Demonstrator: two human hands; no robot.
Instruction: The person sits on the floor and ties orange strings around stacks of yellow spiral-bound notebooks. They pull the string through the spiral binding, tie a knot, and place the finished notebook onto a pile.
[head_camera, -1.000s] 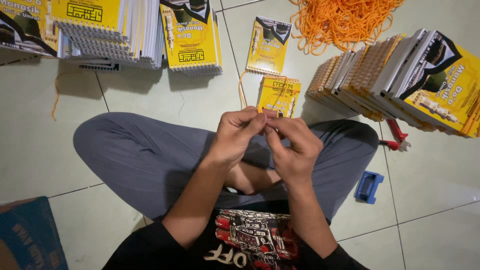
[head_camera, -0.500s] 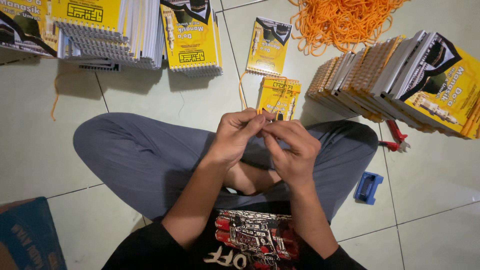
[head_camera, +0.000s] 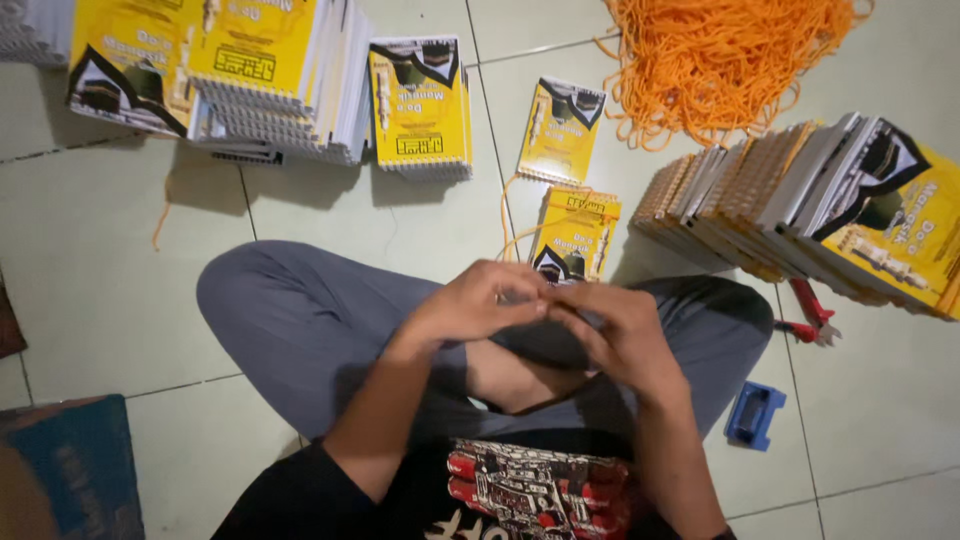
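A person sits cross-legged on a pale tiled floor (head_camera: 100, 290), seen from above, in grey trousers and a black shirt with a red and white print. The left hand (head_camera: 478, 300) and right hand (head_camera: 622, 335) meet over the lap, fingertips pinched together at one spot. Whatever they pinch is too small and hidden to make out, so I cannot tell what they grip.

Just beyond the hands, a small yellow booklet (head_camera: 575, 235) lies on the floor with a thin orange cord (head_camera: 515, 215) looping from its left edge. A second booklet (head_camera: 560, 130) lies just above it. Further left is a third booklet (head_camera: 420, 105), then a tall stack of spiral-bound booklets (head_camera: 250, 80).

At top right sits a loose heap of orange cords (head_camera: 725, 60). Below it, a row of booklets (head_camera: 800, 205) leans like fallen dominoes. Red-handled pliers (head_camera: 810, 315) lie near the right knee, and a small blue plastic tool (head_camera: 755, 415) lies lower down. A blue box (head_camera: 70, 465) shows at bottom left.
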